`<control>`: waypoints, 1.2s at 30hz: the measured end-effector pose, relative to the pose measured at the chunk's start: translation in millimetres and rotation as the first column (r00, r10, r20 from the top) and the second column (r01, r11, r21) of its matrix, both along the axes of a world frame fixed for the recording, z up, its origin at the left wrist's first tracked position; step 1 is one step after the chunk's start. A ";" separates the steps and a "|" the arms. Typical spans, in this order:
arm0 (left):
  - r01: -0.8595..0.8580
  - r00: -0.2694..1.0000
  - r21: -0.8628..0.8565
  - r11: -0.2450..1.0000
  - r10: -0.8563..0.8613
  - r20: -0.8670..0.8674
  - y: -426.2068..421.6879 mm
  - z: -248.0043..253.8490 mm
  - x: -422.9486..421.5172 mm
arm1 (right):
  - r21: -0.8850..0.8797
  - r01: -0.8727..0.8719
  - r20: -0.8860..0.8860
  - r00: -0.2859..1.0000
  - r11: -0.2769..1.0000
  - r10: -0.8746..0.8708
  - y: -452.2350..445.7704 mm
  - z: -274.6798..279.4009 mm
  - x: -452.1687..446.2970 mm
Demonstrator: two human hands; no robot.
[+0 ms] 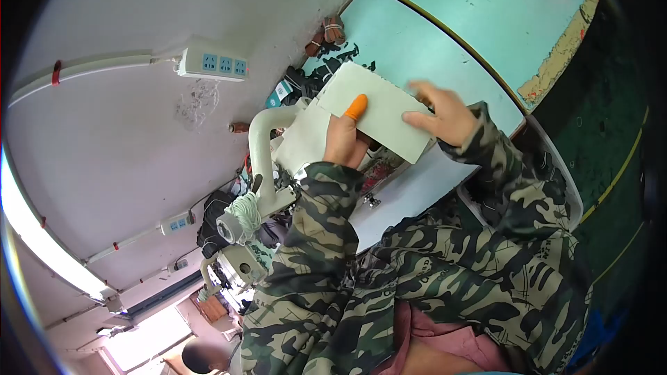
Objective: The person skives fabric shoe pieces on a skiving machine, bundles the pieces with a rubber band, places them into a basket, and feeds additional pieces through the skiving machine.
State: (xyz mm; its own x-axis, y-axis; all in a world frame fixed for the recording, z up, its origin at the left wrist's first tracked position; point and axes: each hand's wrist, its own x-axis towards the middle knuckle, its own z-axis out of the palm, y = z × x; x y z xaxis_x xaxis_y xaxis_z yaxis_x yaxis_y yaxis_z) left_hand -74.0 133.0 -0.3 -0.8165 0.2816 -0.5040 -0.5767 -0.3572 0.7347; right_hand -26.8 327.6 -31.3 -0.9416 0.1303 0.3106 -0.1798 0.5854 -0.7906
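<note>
A flat, pale rectangular panel (381, 112) is tilted in front of me, over a white sewing machine (267, 159). My left hand (342, 140) grips its lower edge, the thumb in an orange finger cot lying on its face and the other fingers partly hidden behind it. At the panel's right end is my right hand (448, 116), with thumb and fingers spread. Its thumb overlaps the panel's face; whether it presses there I cannot tell. The fingertips are slightly blurred.
Turquoise tabletops (431, 41) extend beyond the panel. Dark scraps (300, 83) and tied brown bundles (334, 29) lie along the wall. A power strip (215, 63) is mounted there. Cord (244, 214) is wound on the machine. A bin (556, 159) stands right; a person (205, 355) is lower left.
</note>
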 end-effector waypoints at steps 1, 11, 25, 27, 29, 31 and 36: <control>0.046 0.999 -0.008 0.999 -0.046 0.009 -3.2 2.6 -7.7 | -0.430 -0.179 0.212 0.933 0.885 0.291 -1.3 -19.9 -7.5; -0.272 0.819 -0.769 0.578 -0.281 -0.501 -43.8 -25.2 -82.7 | -0.803 -0.105 0.315 0.760 0.587 0.568 -1.0 -33.2 -30.6; 0.340 0.940 -0.542 0.768 -0.288 0.181 -60.8 -45.7 -141.8 | -0.626 -0.151 0.427 0.754 0.765 0.499 -16.3 -38.8 -36.5; 0.380 0.924 -0.506 0.774 -0.349 0.158 -62.6 -44.0 -137.2 | -0.572 -0.193 0.393 0.789 0.797 0.473 -16.1 -37.4 -34.1; 0.342 0.940 -0.489 0.803 -0.300 0.165 -60.6 -46.8 -138.2 | -0.459 -0.233 0.444 0.776 0.858 0.448 -16.9 -32.9 -40.8; 0.323 0.946 -0.523 0.789 -0.281 0.160 -60.6 -50.1 -139.5 | -0.336 -0.269 0.487 0.770 0.903 0.411 -22.0 -32.7 -44.1; 0.317 0.948 -0.583 0.748 -0.271 0.167 -58.3 -51.1 -142.0 | 0.146 -0.468 0.681 0.686 0.872 0.254 -48.8 4.7 -51.2</control>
